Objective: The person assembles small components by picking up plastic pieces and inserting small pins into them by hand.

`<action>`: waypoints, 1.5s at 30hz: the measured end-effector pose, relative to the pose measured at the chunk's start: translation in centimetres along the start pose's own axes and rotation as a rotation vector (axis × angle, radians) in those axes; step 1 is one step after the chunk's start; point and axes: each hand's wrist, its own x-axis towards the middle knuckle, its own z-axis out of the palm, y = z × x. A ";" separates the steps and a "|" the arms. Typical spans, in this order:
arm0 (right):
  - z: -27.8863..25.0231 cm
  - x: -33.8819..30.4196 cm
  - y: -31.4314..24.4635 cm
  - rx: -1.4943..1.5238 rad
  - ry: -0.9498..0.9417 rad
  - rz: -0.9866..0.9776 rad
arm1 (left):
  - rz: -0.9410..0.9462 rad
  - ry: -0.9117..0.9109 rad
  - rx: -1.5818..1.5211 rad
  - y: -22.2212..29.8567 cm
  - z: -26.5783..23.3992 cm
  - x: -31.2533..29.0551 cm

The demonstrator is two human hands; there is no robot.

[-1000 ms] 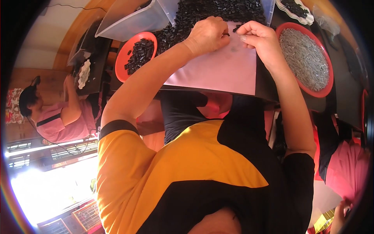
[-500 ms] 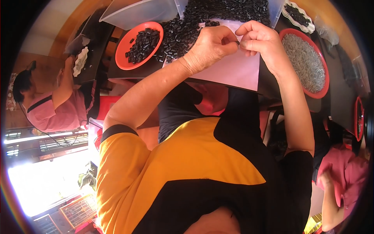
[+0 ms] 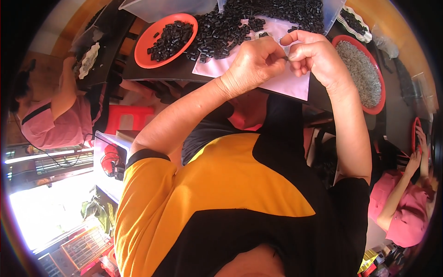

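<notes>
My left hand and my right hand meet above a pink sheet on the dark table. Both are closed, fingertips pinched together around a small dark piece, mostly hidden by the fingers. Its exact kind does not show. Beyond my left hand spreads a heap of small black plastic parts, spilling onto the sheet. A red bowl with more such black parts stands to the left. To the right of my right hand, a red tray holds many small clear or greyish pieces.
Clear plastic bins stand at the far edge. A white scalloped dish with black parts and a clear bag lie far right. Co-workers in pink sit left and right. A red stool stands on the left.
My hands remain together, slightly lower in view, with the right fingers curled differently. The right co-worker's hands have come up near a red tray. The whole view has shifted slightly.
</notes>
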 end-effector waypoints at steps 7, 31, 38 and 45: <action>0.7 -0.3 -1.5 -0.134 0.039 0.081 | -0.070 0.017 -0.069 0.5 0.3 -0.9; 3.5 -0.1 1.1 -0.231 0.162 -0.246 | -0.537 0.273 -0.817 -0.8 0.4 -0.5; 2.7 0.1 2.2 -0.216 0.199 -0.244 | -0.505 0.189 -0.752 -1.1 0.4 -0.8; 3.2 0.4 2.6 -0.201 0.231 -0.276 | -0.501 0.164 -0.737 -1.2 0.0 -0.9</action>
